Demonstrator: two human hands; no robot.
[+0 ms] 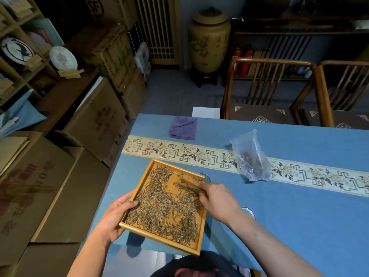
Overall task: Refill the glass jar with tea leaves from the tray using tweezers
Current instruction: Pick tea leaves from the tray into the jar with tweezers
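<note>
Item: my left hand (114,213) grips tilted tray (137,192); right hand (216,198) pinches tweezers (190,186) amid tea leaves (159,212). Advice: gather small clumps, squeeze gently.

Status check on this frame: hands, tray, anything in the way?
Left hand grips tray edge, tray tilted. Right hand holds tweezers over tea leaves. Glass rim shows behind tray. Plastic bag well clear.

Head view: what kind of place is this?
Probably a tea shop or its storeroom. Wrapped tea cakes stand on display shelves at left, cardboard cartons are stacked along the floor, and a large lidded ceramic jar stands behind the cloth-covered table.
</note>
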